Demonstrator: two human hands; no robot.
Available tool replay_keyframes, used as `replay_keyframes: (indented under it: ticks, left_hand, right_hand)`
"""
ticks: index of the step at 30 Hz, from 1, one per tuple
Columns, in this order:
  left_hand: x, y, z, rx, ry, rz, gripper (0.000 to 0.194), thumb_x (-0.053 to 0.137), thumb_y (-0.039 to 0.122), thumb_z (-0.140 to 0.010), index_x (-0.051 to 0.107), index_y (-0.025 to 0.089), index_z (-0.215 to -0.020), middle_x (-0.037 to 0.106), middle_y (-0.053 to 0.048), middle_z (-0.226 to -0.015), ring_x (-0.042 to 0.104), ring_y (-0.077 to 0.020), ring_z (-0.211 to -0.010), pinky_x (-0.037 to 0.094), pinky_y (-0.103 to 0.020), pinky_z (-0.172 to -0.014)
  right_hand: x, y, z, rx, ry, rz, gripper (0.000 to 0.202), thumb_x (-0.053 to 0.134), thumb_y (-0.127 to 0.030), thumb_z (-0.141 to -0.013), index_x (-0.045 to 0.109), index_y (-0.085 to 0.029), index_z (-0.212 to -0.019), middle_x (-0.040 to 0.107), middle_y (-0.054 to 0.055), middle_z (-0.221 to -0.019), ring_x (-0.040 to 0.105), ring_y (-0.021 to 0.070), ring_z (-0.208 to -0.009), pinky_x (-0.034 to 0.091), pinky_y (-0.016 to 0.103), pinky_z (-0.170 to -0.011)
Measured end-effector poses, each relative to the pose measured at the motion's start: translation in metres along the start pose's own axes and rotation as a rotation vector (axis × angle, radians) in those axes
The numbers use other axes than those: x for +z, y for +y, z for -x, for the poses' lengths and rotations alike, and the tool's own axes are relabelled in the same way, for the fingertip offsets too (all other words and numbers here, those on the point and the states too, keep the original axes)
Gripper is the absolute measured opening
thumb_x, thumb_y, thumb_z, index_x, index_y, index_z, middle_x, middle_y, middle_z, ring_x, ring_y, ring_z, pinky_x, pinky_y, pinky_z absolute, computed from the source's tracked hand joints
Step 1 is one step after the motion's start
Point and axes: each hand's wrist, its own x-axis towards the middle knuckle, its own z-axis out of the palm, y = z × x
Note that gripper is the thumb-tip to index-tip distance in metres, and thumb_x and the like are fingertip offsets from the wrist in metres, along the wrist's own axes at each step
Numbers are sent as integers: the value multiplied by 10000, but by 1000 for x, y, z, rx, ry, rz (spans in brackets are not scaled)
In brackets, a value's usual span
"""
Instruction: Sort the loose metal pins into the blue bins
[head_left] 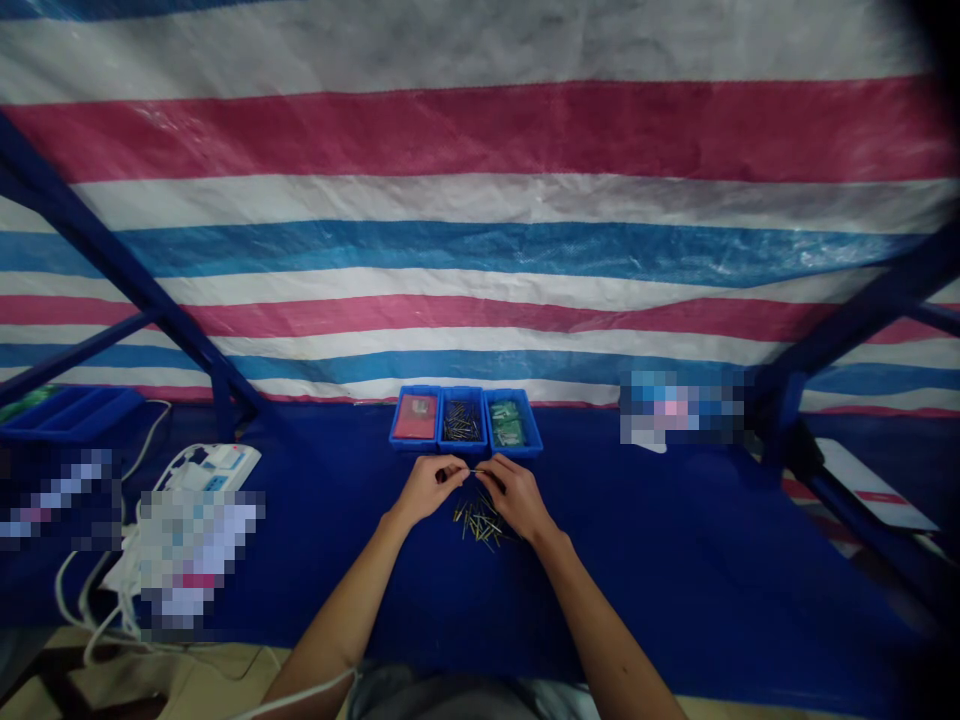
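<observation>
My left hand (433, 486) and my right hand (517, 494) meet over the blue table, their fingertips pinched close together. Between them runs a thin metal rod (472, 472), one end in each pinch; its exact kind is too small to tell. Below the fingers lies a loose pile of thin brassy and silvery rods (480, 524), partly beside my right hand. Just beyond the hands stand three blue bins in a row: a left bin (393, 440) with red contents, a middle bin (463, 449) of dark thin metal pieces, and a right bin (535, 440) with green-looking packets.
A white power strip (232, 462) with cables sits at the left, near a blurred-out item. A blue divided tray (82, 415) is farther left. Dark blue frame bars (172, 325) slope on both sides, before a striped tarp (480, 135). A white flat object (870, 485) lies far right.
</observation>
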Motion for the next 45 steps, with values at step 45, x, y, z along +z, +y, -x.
replay_keyframes:
  ticks: [45]
  left_hand:
    - [2, 1, 0, 9, -44, -59, 261, 592, 355, -935, 723, 137, -875, 685, -9, -729, 542, -113, -622, 384, -209, -609]
  right_hand:
    - [3, -2, -1, -7, -22, 12, 178, 519, -280, -1004, 686, -243, -1053, 680, 46, -968, 667, 174, -824, 519, 273, -732]
